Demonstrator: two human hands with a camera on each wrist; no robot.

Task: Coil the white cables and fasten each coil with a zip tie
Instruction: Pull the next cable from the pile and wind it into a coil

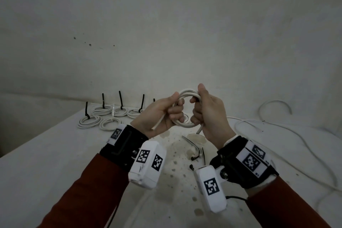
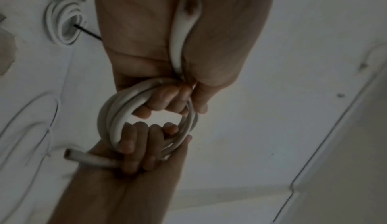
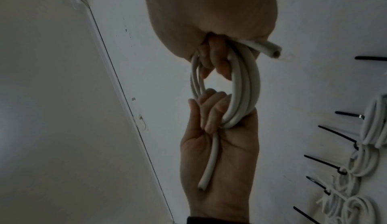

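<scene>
left hand, right hand: each grip holds cable coil | head view alone: loose zip ties

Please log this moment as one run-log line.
stage: coiling | left hand: grips coil | right hand: grips coil | zip tie: on table, unused

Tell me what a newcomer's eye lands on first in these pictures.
First, the white cable coil held up mid-air at the centre, the left hand and right hand each gripping one side, with both cut ends sticking out below. Next, the finished coils lying on the table at back left, black zip-tie tails standing up. Loose zip ties lie below the hands.
</scene>
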